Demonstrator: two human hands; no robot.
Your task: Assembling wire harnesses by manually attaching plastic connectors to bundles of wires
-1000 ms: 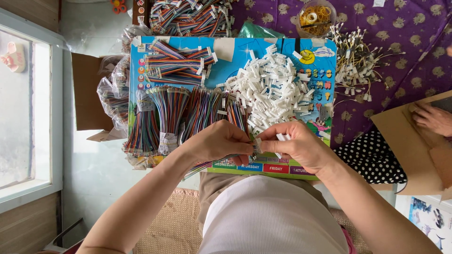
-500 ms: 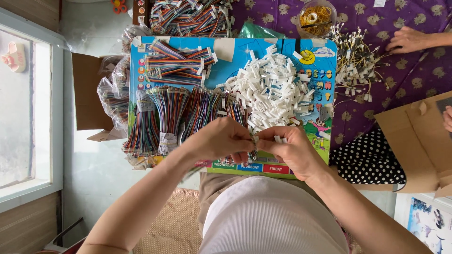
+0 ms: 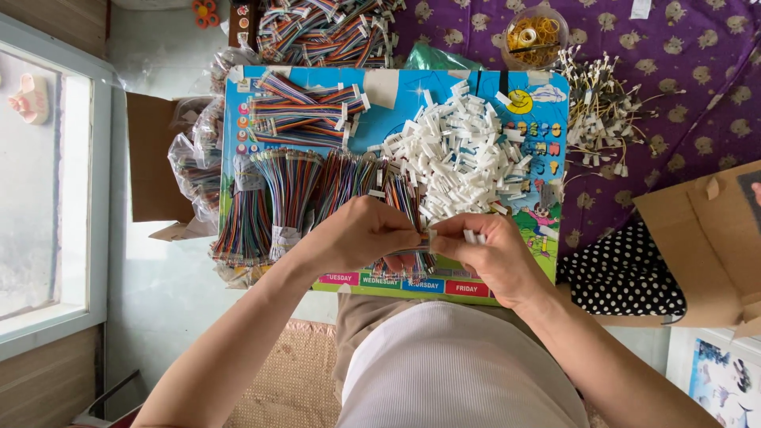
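left hand (image 3: 361, 234): mine, middle of the frame; fingers pinched shut on a short rainbow ribbon cable (image 3: 412, 238) near its end; knuckles hide most of the grip

right hand (image 3: 487, 254): also mine, just right of centre, touching the left; fingertips clamped on a small white connector (image 3: 469, 235) right at the cable's tip; can't tell if it's seated yet, my fingers cover the joint

work surface: bright blue kids' board (image 3: 396, 99) across my lap; lower edge right under my hands

spare parts: heap of white connectors (image 3: 460, 158) in the centre-right of the board, just above my right hand; bundles of rainbow cables (image 3: 289, 190) fanned out on the left half; more of them stacked at the top (image 3: 317, 24)

off to the side: tub of rubber bands (image 3: 535, 32) top right on the purple cloth (image 3: 682, 79); cardboard box (image 3: 705, 246) at the right edge

what could go wrong, imo: hands are working blind over the joint, so the housing could go on crooked or flipped; the connector is tiny, a slip drops it into my lap; an elbow bump tilts the board and the white heap slides off
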